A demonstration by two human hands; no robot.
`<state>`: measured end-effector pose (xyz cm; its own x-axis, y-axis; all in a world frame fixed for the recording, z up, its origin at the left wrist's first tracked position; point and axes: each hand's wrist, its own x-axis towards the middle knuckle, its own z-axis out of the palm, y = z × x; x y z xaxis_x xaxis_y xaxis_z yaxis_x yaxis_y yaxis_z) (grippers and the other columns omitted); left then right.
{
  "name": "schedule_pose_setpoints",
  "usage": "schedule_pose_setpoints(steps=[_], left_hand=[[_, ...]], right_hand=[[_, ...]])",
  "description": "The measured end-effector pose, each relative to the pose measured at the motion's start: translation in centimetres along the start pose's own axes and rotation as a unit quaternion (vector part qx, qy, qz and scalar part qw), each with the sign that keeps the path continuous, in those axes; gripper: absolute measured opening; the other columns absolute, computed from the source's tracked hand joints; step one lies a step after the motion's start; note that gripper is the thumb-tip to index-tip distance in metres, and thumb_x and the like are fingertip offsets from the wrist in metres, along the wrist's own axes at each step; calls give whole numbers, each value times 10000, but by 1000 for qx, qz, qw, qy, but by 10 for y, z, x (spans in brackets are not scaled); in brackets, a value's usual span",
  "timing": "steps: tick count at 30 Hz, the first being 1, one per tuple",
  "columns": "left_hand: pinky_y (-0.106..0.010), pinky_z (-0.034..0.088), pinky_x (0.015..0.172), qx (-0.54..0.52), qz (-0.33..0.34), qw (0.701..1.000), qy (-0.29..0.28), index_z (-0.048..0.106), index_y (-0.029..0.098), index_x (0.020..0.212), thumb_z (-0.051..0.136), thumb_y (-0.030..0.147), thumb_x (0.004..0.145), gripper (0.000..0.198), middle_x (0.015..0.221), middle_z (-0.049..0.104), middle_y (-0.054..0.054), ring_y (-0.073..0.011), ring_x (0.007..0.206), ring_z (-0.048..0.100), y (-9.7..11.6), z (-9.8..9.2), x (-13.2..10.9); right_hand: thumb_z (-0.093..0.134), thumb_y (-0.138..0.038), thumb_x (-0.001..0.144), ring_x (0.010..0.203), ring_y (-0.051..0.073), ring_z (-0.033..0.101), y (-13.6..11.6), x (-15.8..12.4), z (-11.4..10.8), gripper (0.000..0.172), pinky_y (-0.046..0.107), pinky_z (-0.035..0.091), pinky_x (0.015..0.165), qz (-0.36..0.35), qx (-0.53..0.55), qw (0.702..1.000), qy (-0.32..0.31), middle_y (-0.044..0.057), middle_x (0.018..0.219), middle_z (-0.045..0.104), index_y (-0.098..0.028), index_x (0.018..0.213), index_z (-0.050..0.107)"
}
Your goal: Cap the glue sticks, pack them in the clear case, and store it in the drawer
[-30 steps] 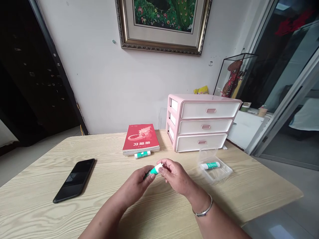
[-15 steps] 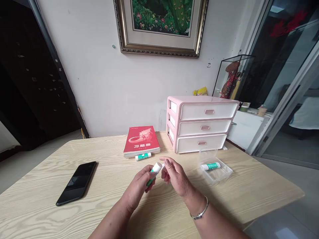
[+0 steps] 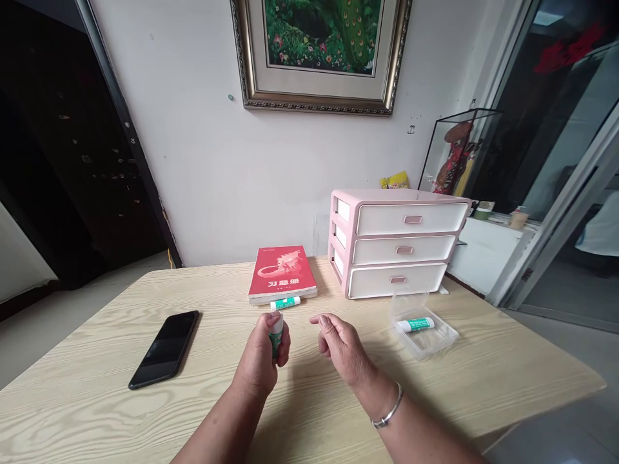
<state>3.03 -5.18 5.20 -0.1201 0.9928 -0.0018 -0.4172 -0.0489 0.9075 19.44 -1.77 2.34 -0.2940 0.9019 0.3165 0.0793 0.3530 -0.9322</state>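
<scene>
A glue stick [image 3: 276,341] with a green label and white end stands nearly upright in my left hand [image 3: 258,354]. The fingers wrap round it, and the thumb lies over its top. To the right, apart from it, my right hand [image 3: 344,347] hangs above the table with thumb against the curled fingers and index finger pointing left. Whatever that hand may hold is hidden. Another glue stick [image 3: 285,303] lies by the front edge of a red book [image 3: 284,270]. A third glue stick [image 3: 414,325] rests in a clear plastic box [image 3: 438,345] with its lid raised.
A black phone [image 3: 164,350] lies on the wooden table [image 3: 217,290] at the left. At the back right stands a pink and white drawer unit [image 3: 403,250] with a yellow packet [image 3: 394,180] behind its top. A framed picture [image 3: 319,106] hangs on the wall.
My hands have moved apart. The left has shifted left and turned the glue stick more upright, with its thumb now over the top. A white piece seen at my right fingertips no longer shows.
</scene>
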Motion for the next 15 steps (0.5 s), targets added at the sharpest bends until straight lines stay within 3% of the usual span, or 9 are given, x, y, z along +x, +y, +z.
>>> schedule_pose_setpoints(steps=[4,8,11,15], left_hand=[[-231,216,393,14,1,999,-33,408,207,507,434,500,872,468,438,335,50,-81,386,267,-6,0,0],[-245,322,472,70,-2,993,-97,555,179,672,460,595,902,484,537,469,26,-103,466,399,-15,1,-6],[-288,437,646,68,-21,984,-163,640,194,1025,430,638,923,501,846,645,-40,-174,736,567,-19,4,-12],[-389,443,932,83,-17,962,-259,583,229,1237,396,606,957,506,1229,614,-93,-257,1127,537,-20,5,-14]], right_hand=[[403,-507,1012,665,150,543,-8,-4,2,425,273,450,638,-44,-33,998,-4,7,699,573,-171,1105,646],[525,-401,980,1013,212,576,-21,-15,10,305,337,482,864,-130,-93,987,-2,82,1115,620,-229,1221,597],[560,-306,963,1076,222,552,-27,-26,18,260,370,456,955,-168,-125,978,4,73,1178,595,-248,1216,573],[498,-236,989,1102,212,564,-36,-34,8,260,366,463,967,-154,-141,978,14,70,1199,610,-245,1246,539]])
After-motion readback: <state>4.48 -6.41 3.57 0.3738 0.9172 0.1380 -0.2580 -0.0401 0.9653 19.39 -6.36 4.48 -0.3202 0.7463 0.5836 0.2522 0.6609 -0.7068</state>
